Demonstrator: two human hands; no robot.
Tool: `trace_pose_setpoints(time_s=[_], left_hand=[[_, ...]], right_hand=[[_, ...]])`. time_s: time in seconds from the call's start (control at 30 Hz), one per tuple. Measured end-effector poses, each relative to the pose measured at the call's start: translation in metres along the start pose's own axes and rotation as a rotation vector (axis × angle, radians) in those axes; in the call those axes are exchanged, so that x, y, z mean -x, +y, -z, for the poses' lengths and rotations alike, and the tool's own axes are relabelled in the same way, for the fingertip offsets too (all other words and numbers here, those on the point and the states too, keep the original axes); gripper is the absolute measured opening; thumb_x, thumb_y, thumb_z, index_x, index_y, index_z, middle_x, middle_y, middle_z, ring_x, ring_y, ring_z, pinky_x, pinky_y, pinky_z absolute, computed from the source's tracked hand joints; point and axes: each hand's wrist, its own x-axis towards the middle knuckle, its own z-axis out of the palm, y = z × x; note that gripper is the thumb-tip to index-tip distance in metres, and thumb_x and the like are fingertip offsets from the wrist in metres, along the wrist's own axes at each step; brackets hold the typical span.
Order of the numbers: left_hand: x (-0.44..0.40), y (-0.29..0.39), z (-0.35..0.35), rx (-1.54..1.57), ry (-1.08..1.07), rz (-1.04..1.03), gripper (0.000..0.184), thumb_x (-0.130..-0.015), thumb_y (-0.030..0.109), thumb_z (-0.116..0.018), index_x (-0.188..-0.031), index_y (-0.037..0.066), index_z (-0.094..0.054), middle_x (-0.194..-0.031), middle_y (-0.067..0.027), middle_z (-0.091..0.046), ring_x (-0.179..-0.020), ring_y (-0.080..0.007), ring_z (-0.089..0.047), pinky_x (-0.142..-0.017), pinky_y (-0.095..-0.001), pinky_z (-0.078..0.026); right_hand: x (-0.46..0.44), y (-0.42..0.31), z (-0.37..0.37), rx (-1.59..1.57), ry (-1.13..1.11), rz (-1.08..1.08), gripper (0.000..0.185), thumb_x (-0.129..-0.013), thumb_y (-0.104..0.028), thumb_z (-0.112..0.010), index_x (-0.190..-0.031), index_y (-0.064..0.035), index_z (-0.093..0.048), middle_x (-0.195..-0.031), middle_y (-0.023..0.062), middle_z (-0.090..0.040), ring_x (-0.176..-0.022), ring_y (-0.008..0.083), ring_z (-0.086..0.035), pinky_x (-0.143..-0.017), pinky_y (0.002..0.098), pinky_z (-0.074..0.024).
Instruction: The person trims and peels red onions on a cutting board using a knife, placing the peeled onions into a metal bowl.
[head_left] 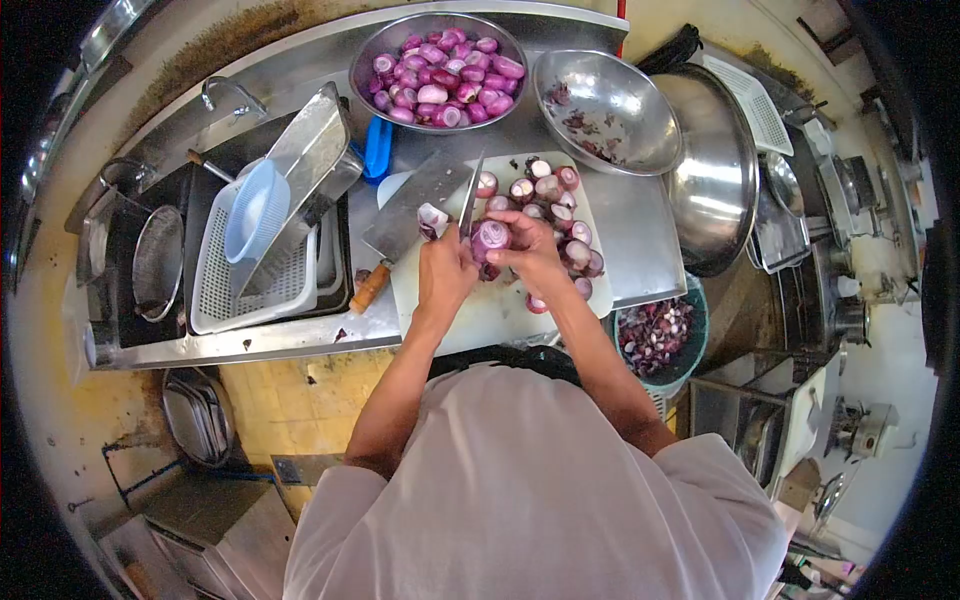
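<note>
My left hand (447, 265) is closed around a knife (471, 200), its narrow blade pointing away from me. Close by, my right hand (532, 252) grips a red onion (491, 236) with a cut end facing up, and my left fingers are against its side. A piece of onion skin or onion end (432, 221) shows at the left hand's knuckles. Below both hands lies a white cutting board (470, 318), with several trimmed red onions (577, 252) on its right side. A cleaver (408, 212) with a wooden handle rests at the board's left.
A steel bowl of peeled red onions (440, 85) stands at the back. Right of it is a steel bowl with skin scraps (600, 115), beside a large pot (708, 165). A green bin of peelings (660, 335) is below the counter edge. Left, a white basket (213, 290) sits over the sink.
</note>
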Motion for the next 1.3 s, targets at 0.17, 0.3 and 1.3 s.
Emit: trace_pose_setpoints(time_s=[0.17, 0.3, 1.3], left_hand=[[0.003, 0.033, 0.017, -0.091, 0.057, -0.102, 0.009, -0.074, -0.004, -0.059, -0.083, -0.004, -0.057, -0.063, -0.0256, -0.059, -0.061, -0.0414, -0.064, -0.055, -0.0487, -0.049], [-0.002, 0.018, 0.017, -0.118, 0.078, -0.187, 0.012, -0.073, -0.004, -0.059, -0.084, -0.004, -0.059, -0.064, -0.0261, -0.059, -0.063, -0.0428, -0.064, -0.056, -0.0493, -0.050], [-0.026, -0.036, 0.039, -0.246, 0.101, 0.050, 0.013, -0.074, 0.002, -0.059, -0.085, -0.004, -0.063, -0.073, -0.0289, -0.062, -0.075, -0.0465, -0.064, -0.068, -0.0513, -0.051]], right_hand=[[0.007, -0.016, -0.006, -0.310, -0.063, -0.133, 0.047, -0.077, 0.000, -0.076, -0.122, -0.0028, -0.062, -0.113, 0.0054, -0.066, -0.100, 0.0157, -0.064, -0.093, 0.0322, -0.0507], [0.001, -0.020, -0.002, 0.037, -0.099, -0.112, 0.047, -0.079, -0.002, -0.075, -0.124, -0.0027, -0.060, -0.112, 0.0049, -0.066, -0.102, 0.0151, -0.062, -0.093, 0.0315, -0.0500], [-0.010, -0.008, 0.032, -0.927, -0.329, -0.419, 0.056, -0.103, -0.036, -0.044, -0.136, 0.0086, -0.038, -0.136, 0.0300, -0.048, -0.120, 0.0443, -0.055, -0.097, 0.0446, -0.0549]])
